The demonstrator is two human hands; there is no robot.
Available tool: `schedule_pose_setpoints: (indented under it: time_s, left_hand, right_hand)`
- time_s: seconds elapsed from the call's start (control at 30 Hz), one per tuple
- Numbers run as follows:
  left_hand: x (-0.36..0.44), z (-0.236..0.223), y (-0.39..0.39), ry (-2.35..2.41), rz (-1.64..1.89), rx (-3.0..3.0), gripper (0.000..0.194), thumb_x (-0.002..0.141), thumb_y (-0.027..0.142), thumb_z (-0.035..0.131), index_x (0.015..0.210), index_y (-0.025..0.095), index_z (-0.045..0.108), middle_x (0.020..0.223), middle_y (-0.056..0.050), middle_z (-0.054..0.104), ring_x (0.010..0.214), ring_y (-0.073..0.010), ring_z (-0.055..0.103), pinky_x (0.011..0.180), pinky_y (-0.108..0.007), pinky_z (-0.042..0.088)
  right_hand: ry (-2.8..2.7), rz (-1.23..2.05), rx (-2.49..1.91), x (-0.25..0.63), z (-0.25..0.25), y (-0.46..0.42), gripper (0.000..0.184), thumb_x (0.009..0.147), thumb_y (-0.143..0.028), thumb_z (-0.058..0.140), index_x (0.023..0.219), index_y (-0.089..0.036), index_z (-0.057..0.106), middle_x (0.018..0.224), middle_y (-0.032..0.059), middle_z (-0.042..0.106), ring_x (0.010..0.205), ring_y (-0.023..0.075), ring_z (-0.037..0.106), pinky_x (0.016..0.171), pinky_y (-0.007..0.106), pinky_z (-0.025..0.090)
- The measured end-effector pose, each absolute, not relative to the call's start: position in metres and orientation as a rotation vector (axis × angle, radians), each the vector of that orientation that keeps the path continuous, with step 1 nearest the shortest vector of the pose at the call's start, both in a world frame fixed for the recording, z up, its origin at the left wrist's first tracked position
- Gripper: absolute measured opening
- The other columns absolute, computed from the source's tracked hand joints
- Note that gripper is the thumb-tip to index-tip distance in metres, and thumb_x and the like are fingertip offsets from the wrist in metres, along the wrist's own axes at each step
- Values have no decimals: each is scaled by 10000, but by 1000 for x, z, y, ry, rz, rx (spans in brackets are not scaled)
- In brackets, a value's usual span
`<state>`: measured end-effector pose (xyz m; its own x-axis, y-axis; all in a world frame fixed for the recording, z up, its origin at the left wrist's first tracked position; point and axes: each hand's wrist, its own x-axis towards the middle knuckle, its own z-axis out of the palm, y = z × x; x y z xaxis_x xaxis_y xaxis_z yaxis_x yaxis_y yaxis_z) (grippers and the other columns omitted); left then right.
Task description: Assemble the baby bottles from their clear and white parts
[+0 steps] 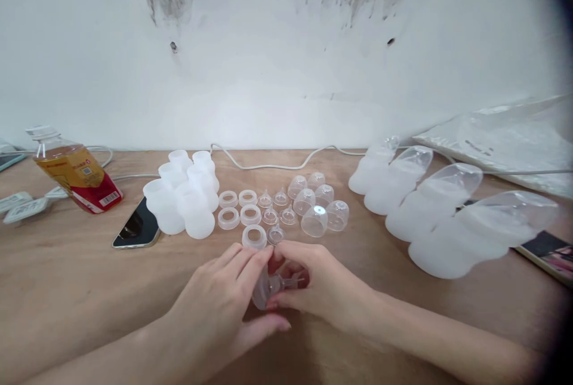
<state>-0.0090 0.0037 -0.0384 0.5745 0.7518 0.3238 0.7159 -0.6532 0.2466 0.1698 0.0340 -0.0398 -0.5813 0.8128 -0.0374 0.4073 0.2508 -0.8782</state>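
At the front middle of the table, my left hand (228, 295) is closed on a translucent bottle collar ring (259, 292), its thumb stretched toward the right. My right hand (308, 280) pinches a clear bottle teat (276, 283) against that ring; the fingers partly hide both pieces. Just beyond my hands lie several loose collar rings (250, 215), with one ring (254, 237) closest to my fingers. Beside them stand several clear teats (270, 215), tips up. Further right are several clear dome caps (314, 221).
White open bottle bodies (197, 212) stand in a cluster at left, by a black phone (136, 227) and a drink bottle (85, 173). Several capped bottles (441, 242) line the right side. A white cable (268, 166) runs along the wall; a plastic bag (505, 140) lies back right.
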Motion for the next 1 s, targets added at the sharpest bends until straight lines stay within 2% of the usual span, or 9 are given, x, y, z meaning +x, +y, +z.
schedule_pose_setpoints:
  time_s: [0.1, 0.23, 0.33, 0.4, 0.5, 0.6, 0.67, 0.77, 1.0]
  left_hand:
    - [-3, -40, 9, 1235, 513, 2518, 348, 724, 284, 641, 1024, 176, 502, 867, -24, 608, 801, -179, 568, 681, -290, 475]
    - [-7, -36, 10, 1186, 417, 2486, 371, 681, 244, 677, 1005, 176, 507, 870, -22, 614, 770, -173, 575, 652, -277, 466]
    - [-15, -42, 5, 1203, 324, 2617, 338, 691, 187, 636, 1006, 174, 514, 879, -36, 626, 773, -190, 583, 636, -285, 464]
    - [-23, -47, 3, 1242, 288, 2695, 254, 716, 172, 579, 967, 174, 538, 911, -52, 630, 782, -196, 589, 653, -299, 469]
    - [-35, -51, 6, 1411, 228, 2770, 155, 754, 144, 486, 886, 152, 565, 919, -77, 619, 789, -205, 583, 675, -325, 476]
    - [-40, -48, 15, 1549, 132, 2955, 169, 776, 113, 441, 874, 121, 578, 916, -113, 597, 844, -249, 555, 710, -382, 465]
    - [-39, -45, 20, 1612, 61, 3081, 191, 790, 101, 422, 885, 114, 588, 905, -125, 584, 851, -267, 540, 707, -400, 454]
    - [-35, -44, 25, 1670, -42, 3187, 220, 801, 86, 408, 920, 100, 593, 872, -133, 574, 811, -268, 534, 673, -386, 443]
    - [-28, -49, 33, 1624, -136, 3283, 254, 827, 92, 389, 988, 67, 584, 849, -128, 580, 795, -257, 532, 660, -356, 412]
  right_hand:
    - [-2000, 1493, -1097, 166, -47, 34, 167, 669, -230, 632, 746, -153, 505, 659, -34, 536, 539, 64, 497, 418, 151, 385]
    - [-1921, 1782, -1013, 169, -52, 35, 240, 715, -355, 593, 743, -152, 468, 716, 9, 582, 661, 130, 591, 400, 149, 386]
    - [-1991, 1740, -1038, 176, -45, 39, 220, 776, -367, 533, 788, -165, 449, 756, 27, 620, 699, 150, 618, 407, 159, 386]
    - [-2230, 1350, -1078, 185, -35, 45, 200, 792, -358, 530, 827, -169, 477, 813, 36, 627, 723, 149, 612, 471, 194, 419]
    - [-2574, 262, -1083, 200, -19, 58, 176, 773, -309, 576, 877, -169, 557, 986, 74, 582, 824, 185, 568, 614, 278, 442]
    - [-2669, -485, -1035, 208, -11, 68, 156, 775, -278, 577, 866, -152, 591, 952, 94, 575, 855, 228, 531, 640, 315, 426]
    - [-2723, -684, -1004, 207, -11, 70, 123, 780, -256, 570, 818, -144, 600, 865, 82, 590, 808, 225, 531, 627, 315, 415]
    - [-2794, -783, -1022, 199, -14, 69, 57, 773, -177, 565, 774, -139, 607, 820, 74, 595, 750, 213, 534, 577, 304, 388]
    - [-2919, -698, -1043, 186, -23, 71, 108, 775, -154, 559, 690, -148, 625, 793, 82, 588, 777, 227, 524, 556, 302, 351]
